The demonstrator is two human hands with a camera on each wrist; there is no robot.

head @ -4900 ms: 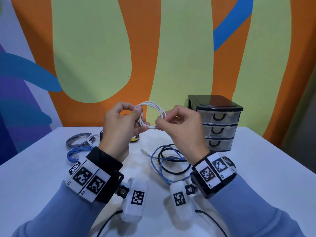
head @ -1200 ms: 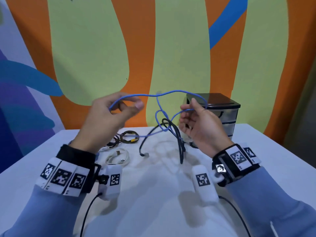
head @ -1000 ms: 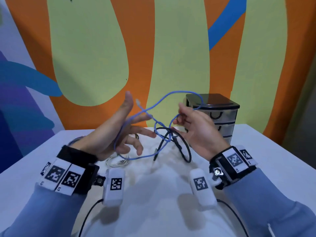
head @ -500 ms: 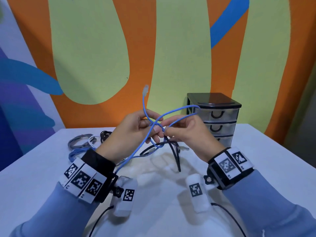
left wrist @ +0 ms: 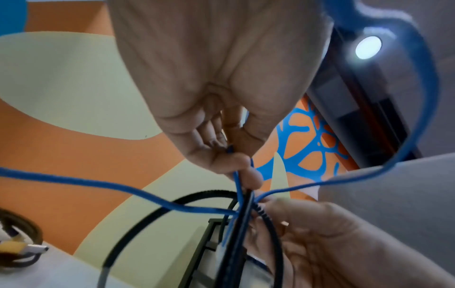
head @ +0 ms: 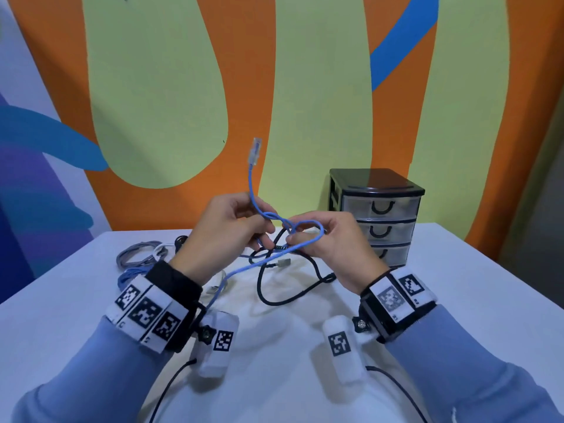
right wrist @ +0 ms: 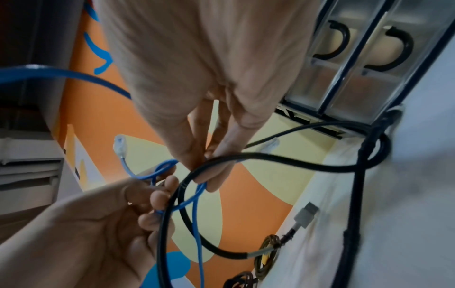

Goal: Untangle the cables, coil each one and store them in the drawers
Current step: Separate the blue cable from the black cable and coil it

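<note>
A thin blue cable [head: 252, 190] crosses itself in a knot between my hands above the table. Its clear plug [head: 255, 150] sticks straight up. My left hand [head: 265, 233] pinches the blue cable [left wrist: 236, 175] just left of the knot. My right hand [head: 290, 238] pinches the small blue loop on the right. A black cable [head: 258, 279] runs through the same tangle and hangs down in a loop onto the table. In the right wrist view the black cable [right wrist: 270, 157] passes over the right fingertips [right wrist: 211, 175], and its grey USB plug [right wrist: 305, 216] lies on the table.
A small three-drawer unit [head: 378, 181] with all drawers closed stands at the back right of the white table [head: 457, 300]. Coiled grey [head: 137, 254], white [head: 161, 250] and blue [head: 131, 274] cables lie at the back left. Dark coiled cables [right wrist: 265, 253] lie by the wall.
The white coil I held earlier is out of my hands. Both hands have closed in on the blue cable's knot, the loop by my right hand has shrunk, and the black cable has sagged lower.
</note>
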